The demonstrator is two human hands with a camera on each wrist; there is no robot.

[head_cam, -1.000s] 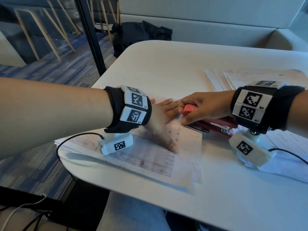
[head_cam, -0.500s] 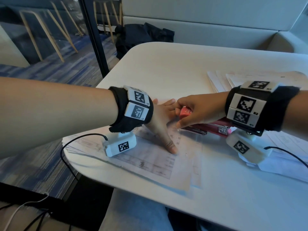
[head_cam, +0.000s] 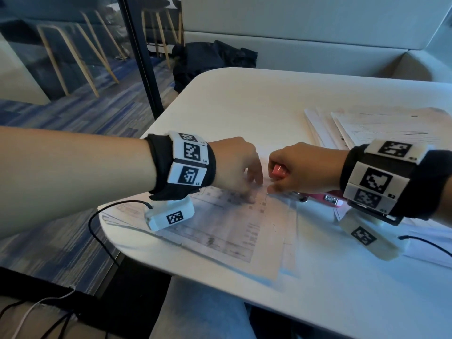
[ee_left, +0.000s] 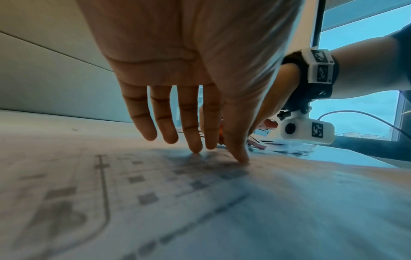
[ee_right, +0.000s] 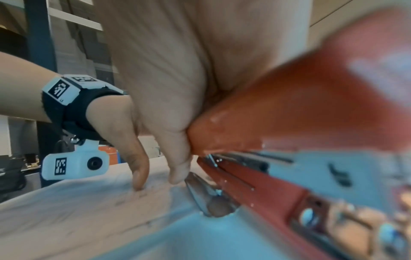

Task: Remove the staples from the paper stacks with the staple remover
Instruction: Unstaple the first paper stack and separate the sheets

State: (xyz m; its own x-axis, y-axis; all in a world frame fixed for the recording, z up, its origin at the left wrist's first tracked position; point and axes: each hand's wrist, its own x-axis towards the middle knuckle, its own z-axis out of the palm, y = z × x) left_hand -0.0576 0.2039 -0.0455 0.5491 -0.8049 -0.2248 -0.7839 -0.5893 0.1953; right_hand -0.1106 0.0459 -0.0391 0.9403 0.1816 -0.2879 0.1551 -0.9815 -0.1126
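Left hand: fingers extended, tips pressing the paper stack flat on the table.
Right hand: fingers curled round the red staple remover; metal tip sits at the stack's edge, beside the left fingertips.
Staple: not discernible.
Other stacks: further right, apart.
Risk, tearing: likely if the tip levers up while the sheets lift.
Risk, finger nick: the tip works close to the pressing thumb.
Risk, slip: the stack may slide if hold-down pressure is light.
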